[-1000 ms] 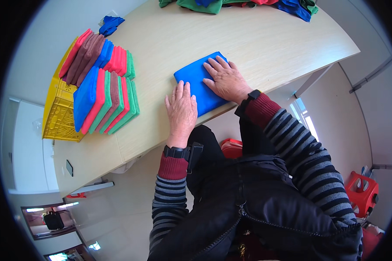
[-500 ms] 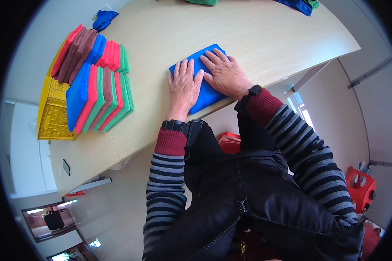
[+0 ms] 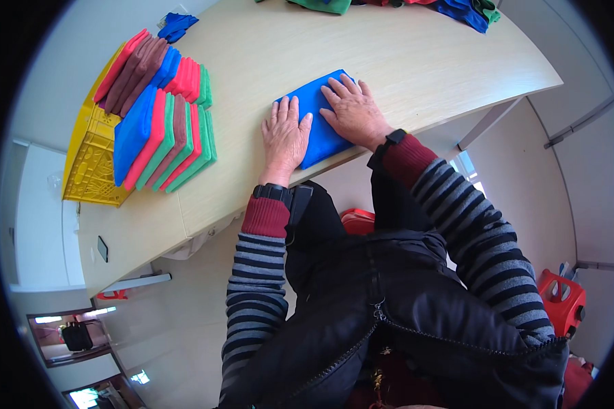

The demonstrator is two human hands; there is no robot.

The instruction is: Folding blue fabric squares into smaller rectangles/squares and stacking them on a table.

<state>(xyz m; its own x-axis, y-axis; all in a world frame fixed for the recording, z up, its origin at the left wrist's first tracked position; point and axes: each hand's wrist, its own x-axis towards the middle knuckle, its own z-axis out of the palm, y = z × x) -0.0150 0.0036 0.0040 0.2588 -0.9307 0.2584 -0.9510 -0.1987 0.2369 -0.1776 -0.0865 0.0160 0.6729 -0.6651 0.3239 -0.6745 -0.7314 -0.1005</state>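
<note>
A folded blue cloth [image 3: 323, 141] lies flat near the front edge of the table. My left hand [image 3: 284, 140] rests along its left edge, fingers straight and pointing away from me. Across its right part lies my right hand [image 3: 355, 114], palm down with the fingers spread. Neither hand grips anything. The cloth's left and right margins are partly covered by my hands.
To the left, folded cloths in blue, red, green and brown [image 3: 179, 140] stand in rows by a yellow plastic basket [image 3: 89, 170]. Loose cloths [image 3: 460, 12] lie at the far edge, a blue one [image 3: 177, 27] at far left. A phone [image 3: 102, 249] lies at the table's left end.
My left hand has slid outward to the cloth's left edge, so more of the blue surface shows between my hands. My right hand stays on the cloth. The view has shifted slightly.
</note>
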